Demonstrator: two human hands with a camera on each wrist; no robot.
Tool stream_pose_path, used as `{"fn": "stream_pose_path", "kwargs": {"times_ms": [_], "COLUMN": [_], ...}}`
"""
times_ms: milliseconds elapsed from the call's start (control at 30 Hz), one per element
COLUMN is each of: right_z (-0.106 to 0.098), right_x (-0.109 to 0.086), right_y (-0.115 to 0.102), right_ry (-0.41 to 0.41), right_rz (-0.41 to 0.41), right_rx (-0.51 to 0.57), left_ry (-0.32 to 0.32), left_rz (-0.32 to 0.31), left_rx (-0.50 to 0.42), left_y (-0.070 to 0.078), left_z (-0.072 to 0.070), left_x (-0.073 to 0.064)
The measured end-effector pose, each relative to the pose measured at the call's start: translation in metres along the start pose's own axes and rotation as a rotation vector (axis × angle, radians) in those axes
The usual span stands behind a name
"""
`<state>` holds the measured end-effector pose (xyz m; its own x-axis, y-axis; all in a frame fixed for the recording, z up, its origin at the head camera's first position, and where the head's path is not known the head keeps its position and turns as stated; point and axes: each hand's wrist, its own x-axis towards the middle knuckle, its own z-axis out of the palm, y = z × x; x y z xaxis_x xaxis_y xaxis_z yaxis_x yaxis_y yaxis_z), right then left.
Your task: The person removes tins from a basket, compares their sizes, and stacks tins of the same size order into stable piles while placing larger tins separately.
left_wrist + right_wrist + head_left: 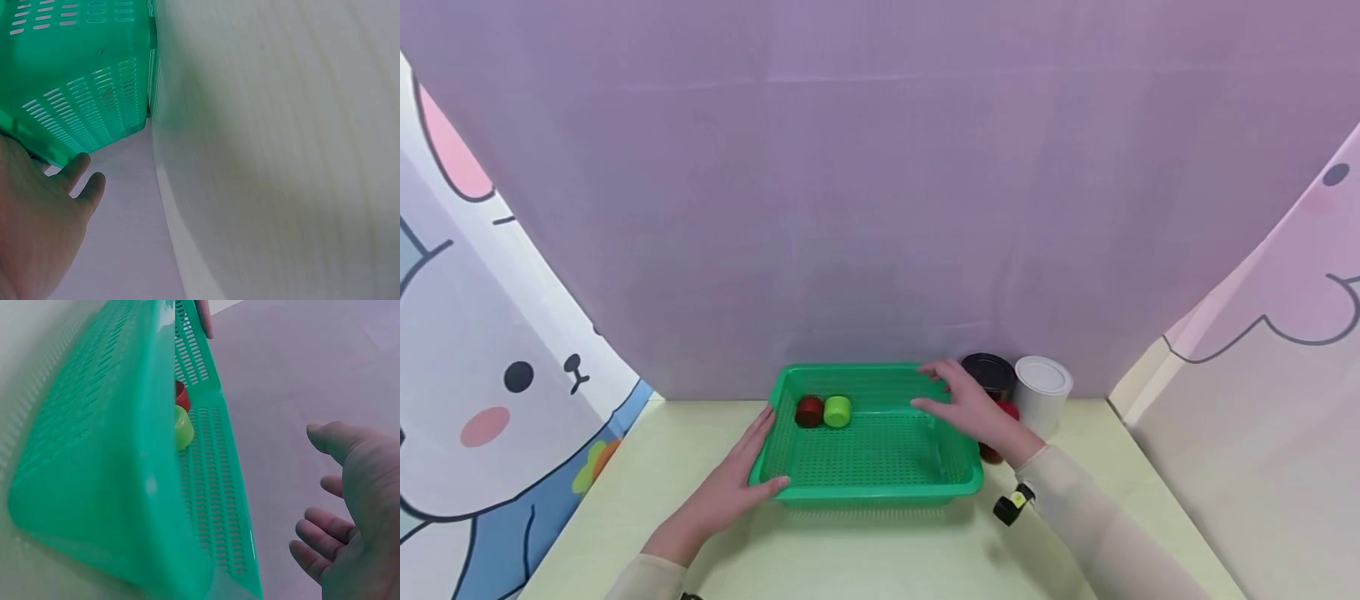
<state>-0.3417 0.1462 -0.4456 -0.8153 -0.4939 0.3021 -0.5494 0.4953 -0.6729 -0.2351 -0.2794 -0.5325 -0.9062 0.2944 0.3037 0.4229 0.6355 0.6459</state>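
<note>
A green perforated plastic basket (880, 492) stands at the middle of the table. Inside, near its back left, a dark red cup-like piece (809, 412) and a lime green one (837, 412) lie side by side; both also show in the right wrist view. My left hand (733, 487) rests against the basket's left side, fingers straight along the outside and thumb on the front left rim. Over the basket's right end hovers my right hand (973, 408), fingers loosely spread with nothing between them. In the right wrist view this hand (362, 512) is apart from the rim.
Behind my right wrist stand a black-lidded can (990, 372) and a white-lidded can (1043, 379). Partly hidden by that forearm are a red item (1009, 409) and a brownish one (990, 454). A purple cloth wall (880, 208) closes the back; printed cloths hang at both sides.
</note>
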Motion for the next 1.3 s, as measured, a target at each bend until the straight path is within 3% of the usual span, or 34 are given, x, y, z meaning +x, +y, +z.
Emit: {"fn": "stream_pose_path", "kwargs": {"times_ms": [467, 833, 1100, 1300], "right_z": [0.031, 0.047, 0.065, 0.079], "right_x": [0.048, 0.070, 0.088, 0.094], "right_y": [-0.010, -0.010, -0.004, -0.002], "right_ry": [-0.185, -0.234, -0.297, -0.344], "right_rz": [0.010, 0.031, -0.029, 0.005], "right_rx": [0.036, 0.022, 0.010, 0.002], "left_ry": [0.001, 0.001, 0.010, 0.006], "left_rz": [-0.015, -0.020, -0.003, -0.001], "left_rx": [0.003, -0.009, 0.006, 0.008], "left_y": [-0.002, 0.003, 0.005, 0.006], "left_z": [0.002, 0.001, 0.001, 0.001], "left_x": [-0.004, -0.002, -0.002, -0.001]}}
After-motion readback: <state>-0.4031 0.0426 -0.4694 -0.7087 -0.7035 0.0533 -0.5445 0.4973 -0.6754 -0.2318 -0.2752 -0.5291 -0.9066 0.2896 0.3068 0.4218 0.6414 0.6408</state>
